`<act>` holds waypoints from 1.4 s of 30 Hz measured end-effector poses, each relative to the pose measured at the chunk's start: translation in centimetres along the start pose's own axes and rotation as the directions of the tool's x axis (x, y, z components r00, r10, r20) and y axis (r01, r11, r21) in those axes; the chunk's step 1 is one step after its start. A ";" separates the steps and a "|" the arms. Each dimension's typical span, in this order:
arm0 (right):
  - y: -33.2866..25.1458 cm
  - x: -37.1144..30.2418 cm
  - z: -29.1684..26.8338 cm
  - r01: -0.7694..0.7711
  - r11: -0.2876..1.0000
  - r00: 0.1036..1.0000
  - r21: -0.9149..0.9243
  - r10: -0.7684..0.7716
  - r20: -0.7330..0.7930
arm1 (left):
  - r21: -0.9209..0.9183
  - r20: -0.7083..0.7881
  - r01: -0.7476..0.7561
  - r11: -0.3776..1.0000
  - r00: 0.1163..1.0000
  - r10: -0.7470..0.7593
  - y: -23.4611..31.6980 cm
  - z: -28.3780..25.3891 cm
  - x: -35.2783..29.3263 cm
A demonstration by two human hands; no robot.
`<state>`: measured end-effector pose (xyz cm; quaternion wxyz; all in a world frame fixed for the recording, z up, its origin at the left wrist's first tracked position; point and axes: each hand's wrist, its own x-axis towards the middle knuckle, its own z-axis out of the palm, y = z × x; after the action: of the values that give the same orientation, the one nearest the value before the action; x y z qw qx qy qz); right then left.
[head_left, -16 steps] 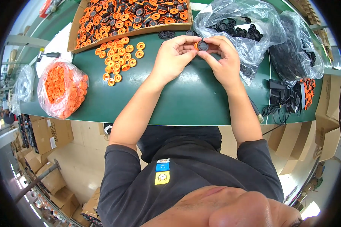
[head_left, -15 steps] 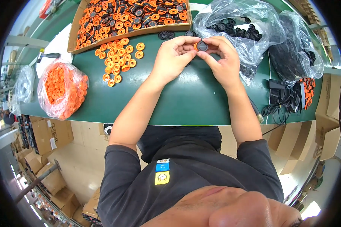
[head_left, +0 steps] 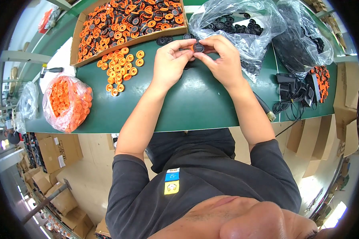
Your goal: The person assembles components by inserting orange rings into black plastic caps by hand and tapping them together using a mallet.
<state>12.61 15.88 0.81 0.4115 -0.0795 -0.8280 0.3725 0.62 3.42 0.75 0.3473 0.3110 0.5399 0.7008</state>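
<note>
Above the far half of the green table, I hold a small round cap (head_left: 198, 47) with a black face and an orange rim between both hands. The fingertips of my left hand (head_left: 166, 63) pinch its orange left side. My right hand (head_left: 223, 59) grips its right side with thumb and fingers. Several black discs (head_left: 164, 40) lie just beyond my left hand, and others show partly behind my fingers. To the left, loose orange rings (head_left: 121, 65) are spread on the table below a cardboard tray (head_left: 135, 42) heaped with orange and black caps.
A clear bag of orange parts (head_left: 68, 103) stands at the left, near a hammer (head_left: 52, 70). Clear bags of black parts (head_left: 243, 36) lie at the far right. Black cables and adapters (head_left: 291, 93) sit at the right, beside more orange parts (head_left: 321, 81).
The whole view has shifted, so the table's things and my hands appear farther left. Both hands keep their hold on the cap, with little change in the fingers.
</note>
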 end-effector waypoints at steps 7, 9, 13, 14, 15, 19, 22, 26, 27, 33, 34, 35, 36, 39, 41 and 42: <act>-0.4 0.1 -0.1 0.011 0.999 1.000 -0.045 -0.011 0.005 | -0.008 -0.006 -0.030 1.000 1.000 0.030 -0.1 0.1 -0.1; -0.3 0.0 -0.1 0.014 0.999 1.000 -0.040 -0.015 -0.003 | -0.017 -0.013 -0.022 1.000 1.000 0.022 0.0 0.4 -0.3; -0.1 -0.1 -0.1 0.010 0.999 1.000 -0.034 -0.010 -0.002 | -0.015 -0.013 0.027 1.000 1.000 -0.027 -0.4 0.2 -0.1; -0.1 0.0 -0.1 0.011 0.999 1.000 -0.036 -0.012 -0.005 | -0.014 -0.010 0.024 1.000 1.000 -0.025 -0.6 0.1 0.0; -0.1 0.0 -0.1 0.009 0.999 1.000 -0.042 -0.009 0.009 | -0.028 -0.011 0.023 0.999 1.000 -0.023 -0.7 0.0 0.0; -0.1 0.0 0.1 0.004 0.998 1.000 -0.067 -0.003 0.018 | -0.078 -0.021 0.022 0.997 1.000 -0.024 -0.8 -0.2 0.0; -0.4 -0.1 0.0 -0.019 0.997 1.000 -0.078 0.019 0.008 | -0.126 -0.029 0.061 0.990 0.997 -0.065 -0.7 0.2 0.0; -0.2 -0.3 0.0 -0.020 0.995 1.000 -0.096 0.021 0.012 | -0.132 -0.036 0.087 0.987 0.995 -0.093 -1.1 0.3 0.0; -0.2 -0.2 0.0 -0.009 0.994 1.000 -0.111 0.011 0.019 | -0.132 -0.053 0.072 0.989 0.995 -0.080 -1.1 0.4 0.0; -0.4 -0.1 -0.1 0.052 0.991 0.999 -0.121 -0.050 0.015 | -0.175 -0.063 0.032 0.984 0.997 -0.043 -0.9 0.3 -0.2; -0.4 -0.1 -0.1 0.033 0.995 0.999 -0.098 -0.032 0.016 | -0.205 -0.050 0.027 0.978 0.998 -0.038 -0.8 0.2 -0.2; -0.4 -0.1 -0.1 0.036 0.995 0.999 -0.097 -0.035 0.019 | -0.205 -0.053 0.024 0.978 0.998 -0.036 -0.8 0.3 -0.3; -0.5 -0.2 -0.1 0.034 0.995 0.999 -0.091 -0.032 0.020 | -0.197 -0.060 0.032 0.980 0.997 -0.045 -0.8 0.3 -0.4; -0.4 -0.3 -0.1 0.041 0.995 0.999 -0.090 -0.039 0.021 | -0.186 -0.084 0.036 0.982 0.995 -0.053 -0.7 0.7 -0.3; -0.5 -0.2 0.0 0.046 0.995 0.999 -0.089 -0.044 0.025 | -0.182 -0.114 0.043 0.982 0.991 -0.064 -0.7 0.8 -0.4; -0.6 0.0 0.0 0.073 0.993 0.997 -0.097 -0.071 0.023 | -0.182 -0.116 0.042 0.982 0.991 -0.064 -0.6 0.7 -0.3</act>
<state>12.71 15.42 1.19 0.4122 -0.0660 -0.8516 0.3171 1.47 3.62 0.28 0.3588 0.2208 0.5032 0.7545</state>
